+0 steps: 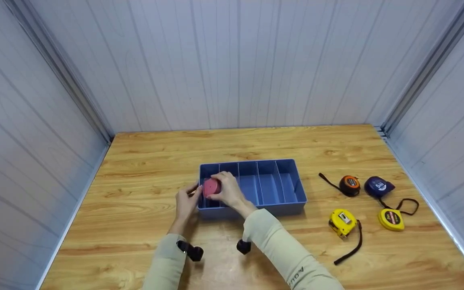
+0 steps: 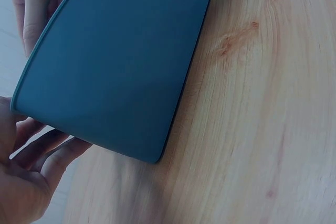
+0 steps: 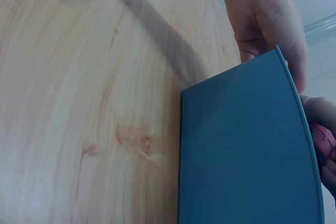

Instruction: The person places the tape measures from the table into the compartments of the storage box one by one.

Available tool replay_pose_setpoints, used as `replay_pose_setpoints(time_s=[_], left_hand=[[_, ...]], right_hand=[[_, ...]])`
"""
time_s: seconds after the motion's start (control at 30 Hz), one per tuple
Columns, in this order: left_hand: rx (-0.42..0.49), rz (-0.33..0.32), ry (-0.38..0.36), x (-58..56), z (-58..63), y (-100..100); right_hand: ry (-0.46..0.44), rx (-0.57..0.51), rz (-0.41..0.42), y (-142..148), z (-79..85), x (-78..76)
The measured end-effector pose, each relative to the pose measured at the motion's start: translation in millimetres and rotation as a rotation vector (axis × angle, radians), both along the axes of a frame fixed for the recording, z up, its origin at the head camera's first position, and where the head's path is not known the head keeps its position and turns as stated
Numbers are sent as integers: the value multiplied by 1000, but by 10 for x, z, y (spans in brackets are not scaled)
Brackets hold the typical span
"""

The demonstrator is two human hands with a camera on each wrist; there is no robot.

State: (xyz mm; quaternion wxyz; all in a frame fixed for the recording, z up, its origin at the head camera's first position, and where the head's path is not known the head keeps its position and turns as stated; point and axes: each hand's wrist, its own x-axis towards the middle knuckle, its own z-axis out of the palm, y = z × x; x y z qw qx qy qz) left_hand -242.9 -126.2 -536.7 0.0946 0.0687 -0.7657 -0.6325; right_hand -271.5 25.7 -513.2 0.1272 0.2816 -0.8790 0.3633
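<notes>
Holding red tape measure (image 1: 211, 188) (prob. one, judging by shape) in R hand (image 1: 230, 193), pinched btwn thumb & fingers, at the leftmost compartment of blue box (image 1: 256, 208); can't tell how far in. At box's L end, L hand (image 1: 185, 204) w/ fingers by the rim; can't tell if pinching the wall or just resting on it.

Prob. fairly light but dense for its size, stiff, no give; maybe a bit slippery, not esp. fragile. Best held by the rounded edge, thumb opp. fingers. As for the box: prob. thin, stiff plastic, light, best steadied by an end wall. Smooth, flat-sided, rectangular, w/ thin upright dividers (image 1: 280, 181).

On R side of wood-grain table (image 1: 147, 161), more rounded cases: orange-and-black tape measure (image 1: 351, 186), navy tape measure (image 1: 378, 187), bigger yellow tape measure (image 1: 342, 220), smaller yellow tape measure (image 1: 392, 219). Also dark straps (image 1: 350, 254), prob. soft, apt to snag.
</notes>
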Motion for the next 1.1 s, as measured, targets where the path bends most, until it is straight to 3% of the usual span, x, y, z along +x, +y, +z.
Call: replay_pose_setpoints(time_s=[0.5,0.8,1.1], left_hand=[[-30,3,-4,1,-17,-1],[45,28,-45,-15,-27,26],[-34,2,29,-17,-32,1]], right_hand=[[41,22,59,-11,-103,8],[51,-42,45,11,-118,16],[0,-79,41,46,-56,43]])
